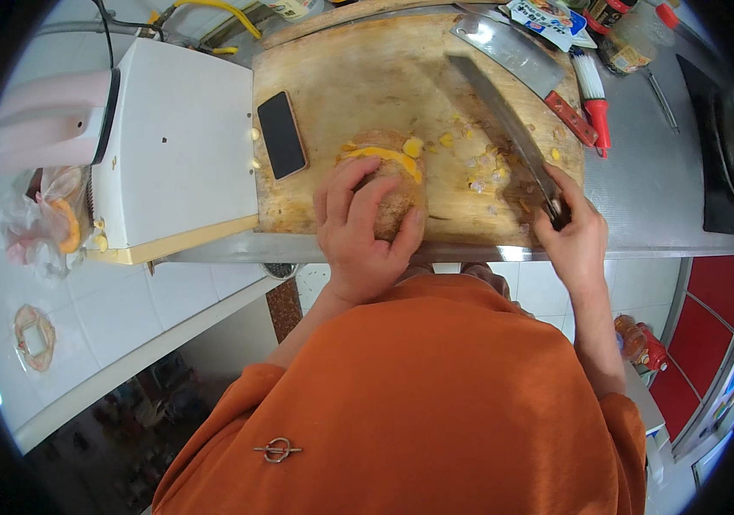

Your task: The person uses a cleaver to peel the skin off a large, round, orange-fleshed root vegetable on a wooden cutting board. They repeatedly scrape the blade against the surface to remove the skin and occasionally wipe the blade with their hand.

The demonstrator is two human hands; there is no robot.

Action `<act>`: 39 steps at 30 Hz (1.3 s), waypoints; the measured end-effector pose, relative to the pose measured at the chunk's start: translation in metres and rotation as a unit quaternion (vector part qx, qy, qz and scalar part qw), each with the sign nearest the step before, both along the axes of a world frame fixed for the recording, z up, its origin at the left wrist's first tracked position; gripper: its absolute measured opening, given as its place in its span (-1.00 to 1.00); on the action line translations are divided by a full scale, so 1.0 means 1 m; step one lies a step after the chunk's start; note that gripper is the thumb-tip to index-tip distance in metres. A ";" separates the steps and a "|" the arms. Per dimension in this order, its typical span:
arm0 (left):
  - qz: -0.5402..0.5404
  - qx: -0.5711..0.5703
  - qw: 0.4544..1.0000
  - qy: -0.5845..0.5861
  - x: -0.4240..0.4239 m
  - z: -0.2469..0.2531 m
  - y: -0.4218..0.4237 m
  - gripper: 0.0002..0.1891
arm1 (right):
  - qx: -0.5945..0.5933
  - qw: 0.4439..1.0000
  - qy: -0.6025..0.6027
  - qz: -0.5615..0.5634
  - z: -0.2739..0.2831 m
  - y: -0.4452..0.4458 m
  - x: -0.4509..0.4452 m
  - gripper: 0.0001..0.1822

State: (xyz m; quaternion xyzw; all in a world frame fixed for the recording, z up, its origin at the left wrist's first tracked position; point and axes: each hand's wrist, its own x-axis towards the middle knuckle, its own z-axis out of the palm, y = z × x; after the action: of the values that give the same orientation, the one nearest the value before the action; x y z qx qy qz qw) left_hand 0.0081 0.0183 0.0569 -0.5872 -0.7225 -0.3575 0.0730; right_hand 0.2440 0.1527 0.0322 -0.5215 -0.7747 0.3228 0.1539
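A brown, rough-skinned squash (395,209) with an orange cut band lies near the front edge of the wooden cutting board (341,71). My left hand (367,219) rests over it, fingers spread across its skin and gripping it. A small yellow piece (413,147) sits by the orange band. To the right, my right hand (574,228) grips the dark handle of a long-bladed knife (502,119), whose blade slants up and left over the board, apart from the squash. Yellow and pale scraps (486,167) are scattered between squash and knife.
A smartphone (282,135) lies on the board's left part, beside a white box (180,141). A cleaver with a red handle (515,58) and a red-handled brush (595,106) lie at the right. Jars and a seasoning packet (541,22) stand behind. A cooktop (695,161) is far right.
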 end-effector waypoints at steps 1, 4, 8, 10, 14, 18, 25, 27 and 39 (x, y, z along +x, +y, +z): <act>-0.003 -0.001 1.000 0.001 0.002 0.000 0.000 -0.60 | 0.007 0.998 0.052 -0.019 0.000 -0.008 -0.002 -0.38; -0.011 0.007 1.000 0.005 0.004 -0.002 0.000 -0.62 | -0.094 0.970 0.207 -0.084 0.006 -0.032 -0.010 -0.43; -0.018 0.009 1.000 0.006 0.006 -0.004 -0.001 -0.65 | -0.158 0.953 0.258 -0.016 0.002 -0.049 -0.025 -0.40; 0.014 0.007 1.000 0.021 0.010 -0.003 -0.002 -0.68 | -0.124 0.958 0.257 0.032 0.006 -0.056 -0.042 -0.35; -0.017 -0.081 0.996 -0.030 0.001 -0.029 -0.029 -0.70 | -0.034 0.970 0.213 0.113 -0.009 -0.075 -0.053 -0.10; -0.002 -0.071 0.996 -0.050 0.009 -0.022 -0.027 -0.73 | -0.006 0.969 0.207 0.134 -0.018 -0.080 -0.059 -0.05; 0.006 -0.002 1.000 0.029 0.007 -0.012 -0.011 -0.69 | -0.037 0.973 0.196 0.114 -0.017 -0.081 -0.062 -0.12; 0.003 0.003 1.000 0.029 0.006 -0.012 -0.011 -0.67 | -0.031 0.971 0.205 0.121 -0.018 -0.082 -0.062 -0.12; 0.003 0.001 0.999 0.034 0.007 -0.006 -0.001 -0.60 | -0.063 0.975 0.179 0.113 -0.016 -0.075 -0.067 -0.16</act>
State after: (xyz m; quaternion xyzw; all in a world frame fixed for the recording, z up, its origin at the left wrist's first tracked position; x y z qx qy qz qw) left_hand 0.0149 0.0174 0.0510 -0.5967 -0.7209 -0.3380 0.0996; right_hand 0.1774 0.0779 0.0167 -0.3733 -0.7665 0.4744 0.2193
